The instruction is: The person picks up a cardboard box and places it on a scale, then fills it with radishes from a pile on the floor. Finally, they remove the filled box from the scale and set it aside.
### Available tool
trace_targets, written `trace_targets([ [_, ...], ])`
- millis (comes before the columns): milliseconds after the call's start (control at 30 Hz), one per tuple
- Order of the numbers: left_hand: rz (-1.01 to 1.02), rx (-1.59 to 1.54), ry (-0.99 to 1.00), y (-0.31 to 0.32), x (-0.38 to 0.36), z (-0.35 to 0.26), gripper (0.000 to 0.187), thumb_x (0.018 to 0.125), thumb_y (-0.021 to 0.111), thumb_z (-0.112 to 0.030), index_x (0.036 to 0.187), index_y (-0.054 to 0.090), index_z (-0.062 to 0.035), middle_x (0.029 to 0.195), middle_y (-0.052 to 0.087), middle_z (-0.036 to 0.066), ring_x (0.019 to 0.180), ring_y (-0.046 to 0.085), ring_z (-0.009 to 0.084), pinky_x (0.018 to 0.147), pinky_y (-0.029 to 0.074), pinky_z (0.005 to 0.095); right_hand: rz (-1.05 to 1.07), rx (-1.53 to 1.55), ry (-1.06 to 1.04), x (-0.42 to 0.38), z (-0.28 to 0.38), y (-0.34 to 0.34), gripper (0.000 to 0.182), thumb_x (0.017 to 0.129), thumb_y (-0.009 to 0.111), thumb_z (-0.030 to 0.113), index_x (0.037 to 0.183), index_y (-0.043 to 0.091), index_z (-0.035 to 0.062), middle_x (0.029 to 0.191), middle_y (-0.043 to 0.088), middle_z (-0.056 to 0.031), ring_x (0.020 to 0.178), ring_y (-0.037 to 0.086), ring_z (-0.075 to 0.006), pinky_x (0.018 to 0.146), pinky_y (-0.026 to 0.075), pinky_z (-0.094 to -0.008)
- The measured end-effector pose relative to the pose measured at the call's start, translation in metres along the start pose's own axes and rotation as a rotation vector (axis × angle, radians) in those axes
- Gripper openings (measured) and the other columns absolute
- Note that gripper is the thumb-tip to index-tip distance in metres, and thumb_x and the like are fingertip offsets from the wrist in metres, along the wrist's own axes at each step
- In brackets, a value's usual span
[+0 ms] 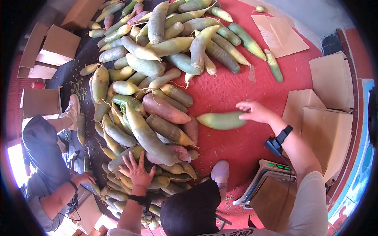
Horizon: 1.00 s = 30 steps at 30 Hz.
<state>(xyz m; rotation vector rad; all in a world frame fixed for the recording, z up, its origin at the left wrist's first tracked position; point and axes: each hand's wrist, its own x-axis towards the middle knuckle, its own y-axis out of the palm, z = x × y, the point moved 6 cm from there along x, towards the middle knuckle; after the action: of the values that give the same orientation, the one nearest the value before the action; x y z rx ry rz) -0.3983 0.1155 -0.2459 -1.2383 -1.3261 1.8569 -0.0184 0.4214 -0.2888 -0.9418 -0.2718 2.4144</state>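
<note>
Bright, even daylight; strong fisheye w/ black vignette round the edges.

Soft, short shadows under the heap of long green-and-purple radishes (157,78); colours on the red woven mat (232,90) vivid. Near-left corner blown out white. The pale green radish (221,120) at the right hand (256,111) is motion-blurred; straight lines bend hard toward frame edges, far corners dark.

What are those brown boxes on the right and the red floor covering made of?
The boxes look like plain corrugated cardboard: matte tan faces, folded flaps, no print visible. The floor covering seems a red woven or ribbed mat, perhaps carpet or plastic netting; fine ridged texture shows, but the exact material is unclear.
</note>
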Motion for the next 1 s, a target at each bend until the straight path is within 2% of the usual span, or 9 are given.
trace_targets([
  [133,-0.036,0.010,0.015,-0.002,0.000,-0.001,0.076,0.067,0.064,-0.052,0.135,0.040,-0.0265,0.148,0.014,0.017,0.135,0.004,0.0444,0.102,-0.002,0.0668,-0.714,-0.299,0.000,0.043,-0.007,-0.074,0.053,0.077,0.070,0.030,0.120,0.053,0.0035,0.123,0.051,-0.0224,0.114,0.051,-0.0323,0.095,0.042,-0.0398],
  [200,-0.053,0.025,0.012,-0.003,0.002,-0.002,0.076,0.067,0.063,-0.053,0.135,0.041,-0.0264,0.148,0.014,0.017,0.135,0.005,0.0443,0.102,-0.002,0.0664,-0.803,-0.440,0.158,0.087,-0.028,-0.112,0.082,0.071,0.073,0.035,0.135,0.034,0.0033,0.131,0.043,-0.0256,0.124,0.040,-0.0355,0.103,0.034,-0.0400],
  [367,-0.038,0.050,0.019,0.001,0.001,0.002,0.076,0.067,0.062,-0.054,0.135,0.041,-0.0248,0.148,0.014,0.018,0.136,0.004,0.0444,0.102,-0.003,0.0661,-0.688,-0.278,0.145,0.144,-0.041,-0.120,0.100,0.063,0.077,0.043,0.139,0.026,0.0033,0.128,0.047,-0.0229,0.118,0.047,-0.0347,0.098,0.039,-0.0441],
  [567,-0.074,0.059,0.034,0.002,0.000,-0.001,0.078,0.065,0.064,-0.054,0.134,0.042,-0.0265,0.147,0.017,0.018,0.135,0.006,0.0446,0.101,-0.002,0.0668,-0.749,-0.416,-0.158,0.165,-0.032,-0.084,0.039,0.083,0.060,0.037,0.103,0.058,0.0034,0.096,0.065,-0.0127,0.087,0.061,-0.0268,0.075,0.047,-0.0365],
  [667,-0.066,0.060,0.030,-0.001,0.001,-0.003,0.078,0.067,0.061,-0.056,0.135,0.041,-0.0242,0.148,0.015,0.019,0.136,0.003,0.0442,0.102,-0.004,0.0659,-0.542,-0.080,0.414,0.153,-0.040,-0.077,0.042,0.086,0.058,0.040,0.099,0.060,-0.0004,0.092,0.064,-0.0175,0.082,0.060,-0.0249,0.070,0.047,-0.0348],
  [800,-0.063,0.069,0.038,-0.002,-0.001,-0.003,0.078,0.069,0.059,-0.057,0.136,0.039,-0.0229,0.148,0.013,0.019,0.137,0.002,0.0432,0.102,-0.006,0.0647,-0.775,-0.424,0.241,0.128,-0.035,-0.081,0.047,0.087,0.056,0.042,0.099,0.059,-0.0034,0.078,0.061,-0.0114,0.069,0.055,-0.0220,0.063,0.045,-0.0381],
  [867,-0.071,0.078,0.048,0.001,-0.002,-0.002,0.078,0.069,0.059,-0.057,0.136,0.038,-0.0243,0.149,0.013,0.018,0.137,0.002,0.0425,0.103,-0.006,0.0643,-0.499,0.011,0.270,0.095,-0.016,-0.061,0.063,0.085,0.053,0.049,0.111,0.054,-0.0082,0.100,0.063,-0.0224,0.095,0.060,-0.0325,0.080,0.046,-0.0435],
  [933,-0.095,0.074,0.045,-0.002,-0.002,-0.002,0.075,0.070,0.059,-0.056,0.135,0.041,-0.0252,0.148,0.016,0.017,0.137,0.004,0.0419,0.103,-0.007,0.0638,-0.459,0.415,0.278,0.060,-0.033,-0.035,0.040,0.087,0.056,0.044,0.082,0.055,0.0040,0.067,0.053,-0.0027,0.052,0.047,-0.0140,0.043,0.040,-0.0318],
  [1000,-0.099,0.070,0.048,-0.002,-0.002,-0.002,0.075,0.070,0.059,-0.056,0.136,0.040,-0.0256,0.148,0.016,0.017,0.137,0.004,0.0416,0.103,-0.006,0.0636,-0.325,0.555,0.301,0.002,-0.010,-0.014,0.036,0.090,0.053,0.044,0.082,0.051,0.0084,0.059,0.041,0.0060,0.043,0.030,-0.0050,0.038,0.024,-0.0217],
])
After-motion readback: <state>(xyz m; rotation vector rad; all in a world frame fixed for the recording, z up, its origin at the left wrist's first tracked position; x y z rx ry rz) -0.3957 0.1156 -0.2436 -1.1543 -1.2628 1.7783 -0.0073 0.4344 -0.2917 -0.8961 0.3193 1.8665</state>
